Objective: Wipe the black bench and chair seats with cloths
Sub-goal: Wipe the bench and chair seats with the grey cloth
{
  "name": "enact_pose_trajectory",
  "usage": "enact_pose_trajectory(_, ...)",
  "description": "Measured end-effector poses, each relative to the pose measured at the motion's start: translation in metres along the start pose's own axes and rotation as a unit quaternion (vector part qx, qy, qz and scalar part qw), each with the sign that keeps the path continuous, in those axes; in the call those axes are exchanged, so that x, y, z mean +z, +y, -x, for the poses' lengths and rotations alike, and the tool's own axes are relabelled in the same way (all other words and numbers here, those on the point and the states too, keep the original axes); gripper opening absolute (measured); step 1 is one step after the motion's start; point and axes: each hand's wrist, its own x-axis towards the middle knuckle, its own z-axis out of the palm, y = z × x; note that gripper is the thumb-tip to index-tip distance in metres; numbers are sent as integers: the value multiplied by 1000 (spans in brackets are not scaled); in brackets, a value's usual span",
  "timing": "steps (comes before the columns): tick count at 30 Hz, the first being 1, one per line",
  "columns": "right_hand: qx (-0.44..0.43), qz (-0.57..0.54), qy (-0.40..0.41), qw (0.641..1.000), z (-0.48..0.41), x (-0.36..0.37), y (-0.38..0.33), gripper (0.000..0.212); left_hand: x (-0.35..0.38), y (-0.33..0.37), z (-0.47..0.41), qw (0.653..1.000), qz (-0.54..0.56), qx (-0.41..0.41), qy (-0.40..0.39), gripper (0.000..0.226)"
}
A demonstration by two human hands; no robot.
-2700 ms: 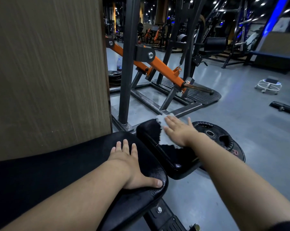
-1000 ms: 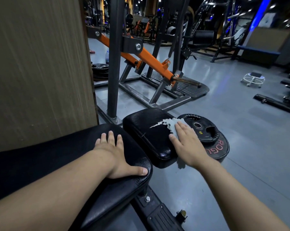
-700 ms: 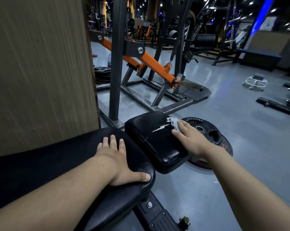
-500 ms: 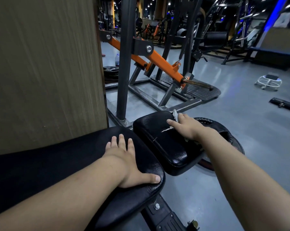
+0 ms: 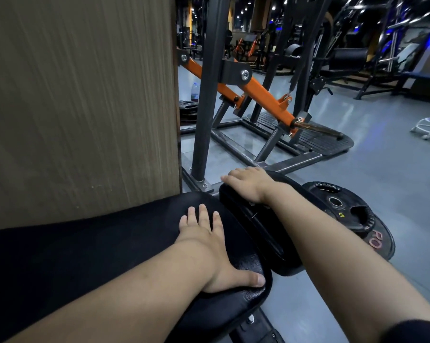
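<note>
One wide wooden panel (image 5: 80, 107) stands right behind the bench (image 5: 85, 256), which we take as our marker. Beyond the bench's right end rises a dark machine frame (image 5: 206, 95) with an orange bar (image 5: 263, 95). Just off that same end sits the black seat pad (image 5: 265, 231), and further right of the bench weight plates (image 5: 345, 211) lie on the floor. Our left hand (image 5: 209, 248) lies spread flat on the bench's right end, thumb out along the edge. Our right hand (image 5: 251, 184) presses flat, fingers straight, on the seat pad's end farthest from the bench; what lies under its palm is hidden.
</note>
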Motion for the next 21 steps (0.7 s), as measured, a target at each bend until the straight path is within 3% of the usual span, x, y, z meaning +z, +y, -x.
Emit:
enact_pose_trajectory(10, -116, -12, -25, 993, 18, 12, -27, 66, -1, 1, 0, 1000, 7, -3, 3, 146)
enact_pose_trajectory(12, -126, -89, -12, 988, 22, 14, -33, 70, -1, 1, 0, 1000, 12, -5, 4, 147)
enact_pose_trajectory(15, -66, -271, 13, 960, 27, 6, -28, 49, -2, 1, 1, 1000, 11, -7, 1, 147)
enact_pose_trajectory(17, -75, -204, 10, 976, 28, 1, -21, 58, -2, 1, 1, 1000, 12, -9, -2, 147)
enact_pose_trajectory(21, -105, -2, 8, 994, 33, 14, -20, 55, -2, 2, 1, 1000, 10, -12, -4, 147)
